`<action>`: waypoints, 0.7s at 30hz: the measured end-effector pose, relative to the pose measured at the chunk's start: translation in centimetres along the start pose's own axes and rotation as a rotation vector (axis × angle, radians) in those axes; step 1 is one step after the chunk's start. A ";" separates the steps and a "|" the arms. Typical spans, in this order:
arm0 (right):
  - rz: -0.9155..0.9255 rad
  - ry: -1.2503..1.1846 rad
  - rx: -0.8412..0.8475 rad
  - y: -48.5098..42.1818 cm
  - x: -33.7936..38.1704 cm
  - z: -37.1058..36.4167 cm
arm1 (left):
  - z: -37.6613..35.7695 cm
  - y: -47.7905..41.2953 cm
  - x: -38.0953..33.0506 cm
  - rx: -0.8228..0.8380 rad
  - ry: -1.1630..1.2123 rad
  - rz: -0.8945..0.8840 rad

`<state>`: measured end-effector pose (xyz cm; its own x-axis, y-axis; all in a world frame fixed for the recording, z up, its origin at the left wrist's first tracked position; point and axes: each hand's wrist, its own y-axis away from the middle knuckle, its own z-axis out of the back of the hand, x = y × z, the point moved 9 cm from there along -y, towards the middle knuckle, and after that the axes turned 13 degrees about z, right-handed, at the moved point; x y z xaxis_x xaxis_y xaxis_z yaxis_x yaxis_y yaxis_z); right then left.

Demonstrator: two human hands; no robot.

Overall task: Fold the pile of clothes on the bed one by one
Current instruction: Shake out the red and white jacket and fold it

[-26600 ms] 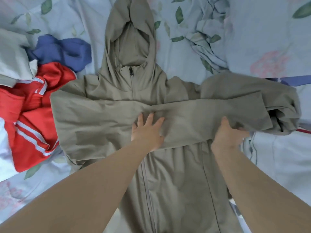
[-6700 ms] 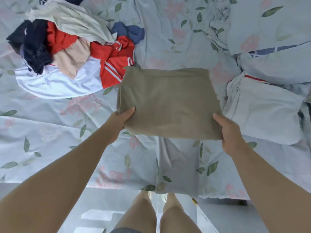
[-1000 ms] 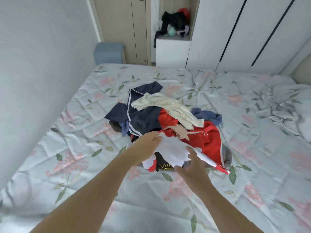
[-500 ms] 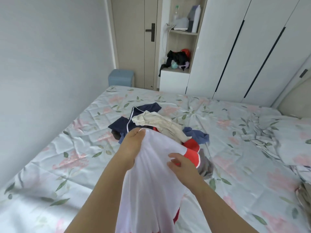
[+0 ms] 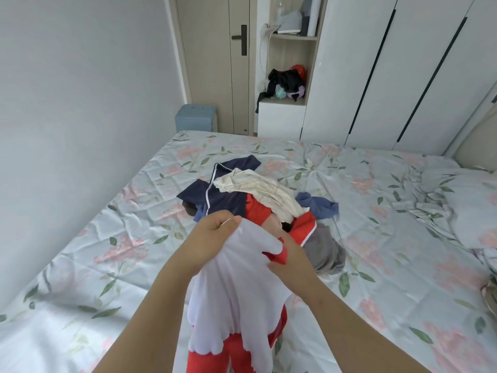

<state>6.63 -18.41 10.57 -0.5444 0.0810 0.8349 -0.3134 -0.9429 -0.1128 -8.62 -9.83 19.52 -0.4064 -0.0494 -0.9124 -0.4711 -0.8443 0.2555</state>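
The left hand (image 5: 215, 230) is raised over the near part of the bed (image 5: 382, 238), its fingers (image 5: 230, 221) curled together and pinching the top edge of a white garment (image 5: 236, 289). The right hand (image 5: 291, 261) is just to the right of it and a little nearer. It grips the same garment at a red-trimmed edge, with the thumb on the near side of the cloth; the other fingers are hidden behind the fabric. The garment hangs down from both hands between the forearms. It is white on top, and red cloth shows at its lower end, near the bottom edge of the view.

Just beyond the hands, the pile (image 5: 255, 203) lies on the middle of the bed. A navy piece (image 5: 223, 191) with a white stripe is at its left and a cream piece (image 5: 259, 189) lies on top. A red piece (image 5: 305, 224) is on the near right and a blue piece (image 5: 321, 207) on the far right. A grey piece (image 5: 326, 253) lies at the pile's near right edge, beside the right hand.

The bed has a pale floral cover, and a pillow (image 5: 473, 208) in the same print lies at the right. On the far side are a blue stool (image 5: 195, 119), a door (image 5: 215, 63), an open shelf (image 5: 289, 102) with dark clothes on it, and a white wardrobe (image 5: 416, 63). A plain wall (image 5: 67, 90) is on the left.
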 end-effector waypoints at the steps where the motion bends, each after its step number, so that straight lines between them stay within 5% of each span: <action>1: 0.038 0.053 -0.033 -0.8 0.2 0.5 | 0.2 0.4 -1.5 0.032 0.001 -0.048; 10: 0.160 0.388 0.217 -5.0 2.7 1.0 | 2.9 1.3 -7.2 0.128 0.221 -0.166; 15: 0.070 0.179 0.190 -5.8 4.4 4.6 | 8.0 -2.8 -3.0 -0.413 0.140 -0.008; 17: 0.064 0.077 0.218 -6.2 6.4 5.5 | 8.5 -4.3 -0.6 -0.506 0.008 0.093; 19: 0.070 -0.050 0.254 -6.7 8.2 5.5 | 6.2 -5.5 0.3 -0.322 -0.086 0.119; 21: 0.071 -0.202 0.246 -7.4 9.4 5.4 | 1.6 -5.0 -0.4 0.084 -0.009 0.074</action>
<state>8.07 -12.38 22.17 -0.3848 -0.0298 0.9225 -0.0691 -0.9957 -0.0610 -7.31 -4.74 19.11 -0.4492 -0.1050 -0.8873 -0.5032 -0.7909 0.3483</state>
